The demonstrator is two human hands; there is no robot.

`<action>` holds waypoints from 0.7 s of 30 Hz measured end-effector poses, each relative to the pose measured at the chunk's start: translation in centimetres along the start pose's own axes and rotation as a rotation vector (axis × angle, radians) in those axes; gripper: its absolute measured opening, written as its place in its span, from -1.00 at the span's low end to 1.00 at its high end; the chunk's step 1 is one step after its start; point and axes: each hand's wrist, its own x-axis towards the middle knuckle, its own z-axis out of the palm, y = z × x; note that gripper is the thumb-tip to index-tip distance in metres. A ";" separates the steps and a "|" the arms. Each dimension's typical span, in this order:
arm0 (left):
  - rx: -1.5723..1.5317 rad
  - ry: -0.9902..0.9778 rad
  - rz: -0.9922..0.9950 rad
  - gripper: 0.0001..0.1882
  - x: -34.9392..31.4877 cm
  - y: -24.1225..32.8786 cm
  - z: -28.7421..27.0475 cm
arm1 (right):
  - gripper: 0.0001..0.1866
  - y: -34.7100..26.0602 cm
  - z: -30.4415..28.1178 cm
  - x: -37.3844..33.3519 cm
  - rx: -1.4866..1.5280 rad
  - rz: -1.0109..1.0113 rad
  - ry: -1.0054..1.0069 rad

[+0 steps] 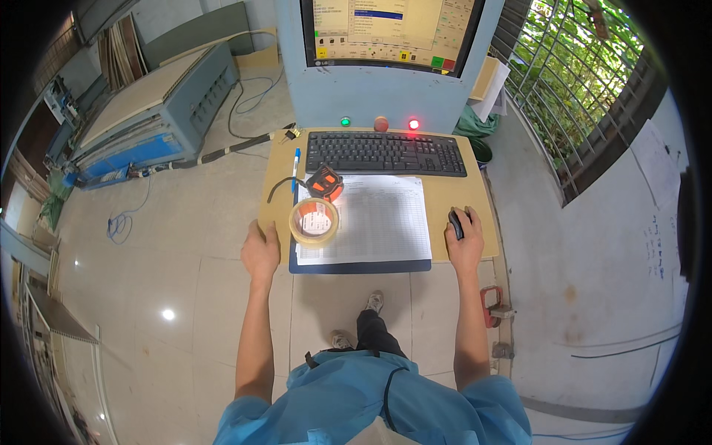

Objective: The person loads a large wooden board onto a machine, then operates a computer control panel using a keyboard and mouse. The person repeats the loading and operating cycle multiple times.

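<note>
My right hand (465, 241) is closed over a black computer mouse (455, 225) on the right side of the wooden desk board (463, 194). At the board's left edge my left hand (259, 250) is curled, gripping the edge; its fingertips are partly hidden. Between my hands a printed table sheet (386, 222) lies on a dark blue clipboard (360, 268). A roll of tan tape (331, 235) and an orange and black tape measure (325, 183) rest on the sheet's left part. Beside them is a blue pen (295, 169).
Behind the sheet stands a black keyboard (386, 153), below a monitor (393, 33) in a blue-grey cabinet (371, 96). Green and red lit buttons (414, 124) sit on its front. A large machine table (156, 111) stands at the far left; a barred window (578, 81) is at the right.
</note>
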 end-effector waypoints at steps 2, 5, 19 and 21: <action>0.010 0.011 0.012 -0.55 0.0 0.0 -0.1 | -0.54 0.0 0.0 0.1 -0.008 -0.004 0.006; 0.019 -0.009 -0.008 -0.55 0.0 0.1 -0.2 | -0.51 -0.2 0.1 0.2 -0.023 0.006 0.004; 0.020 0.017 0.014 -0.58 0.0 -0.1 0.0 | -0.50 -0.1 0.1 0.1 -0.008 0.021 0.017; 0.013 0.026 0.024 -0.58 0.0 0.0 0.0 | -0.49 0.0 0.1 0.1 -0.025 0.023 0.022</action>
